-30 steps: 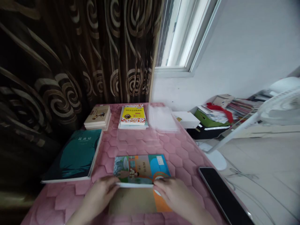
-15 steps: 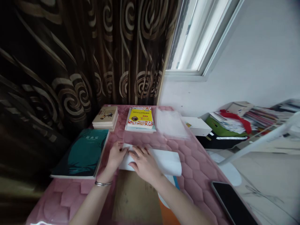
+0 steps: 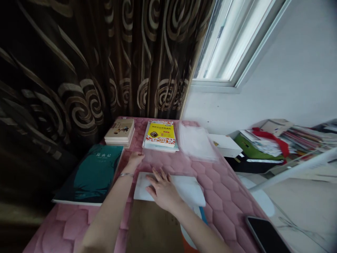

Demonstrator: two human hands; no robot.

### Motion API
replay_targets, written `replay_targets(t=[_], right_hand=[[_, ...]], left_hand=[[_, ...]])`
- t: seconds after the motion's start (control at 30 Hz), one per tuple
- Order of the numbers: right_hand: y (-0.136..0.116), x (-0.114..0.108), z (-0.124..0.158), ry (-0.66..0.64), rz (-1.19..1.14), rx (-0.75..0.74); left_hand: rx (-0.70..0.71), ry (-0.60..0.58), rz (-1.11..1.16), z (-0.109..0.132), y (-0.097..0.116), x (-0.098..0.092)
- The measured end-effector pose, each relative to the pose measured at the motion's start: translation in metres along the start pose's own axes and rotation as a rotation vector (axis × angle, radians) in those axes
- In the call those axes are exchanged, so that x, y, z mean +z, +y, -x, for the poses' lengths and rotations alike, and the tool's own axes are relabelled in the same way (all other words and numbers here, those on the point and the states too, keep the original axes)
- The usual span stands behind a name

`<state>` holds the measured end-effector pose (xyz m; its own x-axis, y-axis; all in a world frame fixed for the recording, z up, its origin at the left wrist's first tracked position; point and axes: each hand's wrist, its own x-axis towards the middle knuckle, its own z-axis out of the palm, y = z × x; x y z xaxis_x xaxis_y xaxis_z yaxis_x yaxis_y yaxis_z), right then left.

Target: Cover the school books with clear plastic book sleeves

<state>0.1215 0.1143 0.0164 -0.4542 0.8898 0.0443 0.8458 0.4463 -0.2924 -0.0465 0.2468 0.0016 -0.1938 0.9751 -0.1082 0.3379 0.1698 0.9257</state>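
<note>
An opened book (image 3: 184,188) lies in front of me on the pink quilted table (image 3: 223,189), its white inner cover turned up and brown paper below it. My right hand (image 3: 162,189) presses flat on that white page, fingers spread. My left hand (image 3: 135,160), with a bracelet at the wrist, reaches past the book's far left corner onto a clear plastic sheet (image 3: 160,160); its fingers lie flat and hold nothing.
A teal book (image 3: 92,174) lies at the left. A stack of books (image 3: 119,131), a yellow book (image 3: 160,135) and clear plastic covers (image 3: 196,142) sit at the far edge. A dark phone (image 3: 265,235) lies at the right. Dark curtain behind; clutter on the floor.
The book's front cover has been flipped open away from me, white side up. My left hand has moved off the page toward the far plastic sheet; my right hand stays flat on the page.
</note>
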Motion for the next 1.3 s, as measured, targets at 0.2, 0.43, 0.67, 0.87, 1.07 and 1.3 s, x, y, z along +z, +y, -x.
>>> replay_targets(t=[0.2,0.43,0.67,0.87,1.07,1.3], right_hand=[[-0.001,-0.016,-0.002,0.113,0.05,0.033],[-0.001,0.014,0.005,0.311,0.138,0.064],[-0.006,0.024,0.005,0.428,0.186,0.037],[-0.008,0.021,0.003,0.507,0.198,0.004],[-0.006,0.018,0.002,0.536,0.199,0.018],[-0.001,0.001,-0.001,0.537,0.188,0.021]], left_hand=[[0.072,0.03,0.295,0.026,0.004,-0.006],[0.042,-0.141,0.779,0.075,-0.003,-0.013],[0.043,-0.296,0.909,0.085,-0.004,-0.017],[0.099,-0.347,0.862,0.084,-0.006,-0.019],[0.112,-0.279,0.811,0.087,-0.003,-0.019],[0.146,-0.183,0.665,0.089,0.001,-0.014]])
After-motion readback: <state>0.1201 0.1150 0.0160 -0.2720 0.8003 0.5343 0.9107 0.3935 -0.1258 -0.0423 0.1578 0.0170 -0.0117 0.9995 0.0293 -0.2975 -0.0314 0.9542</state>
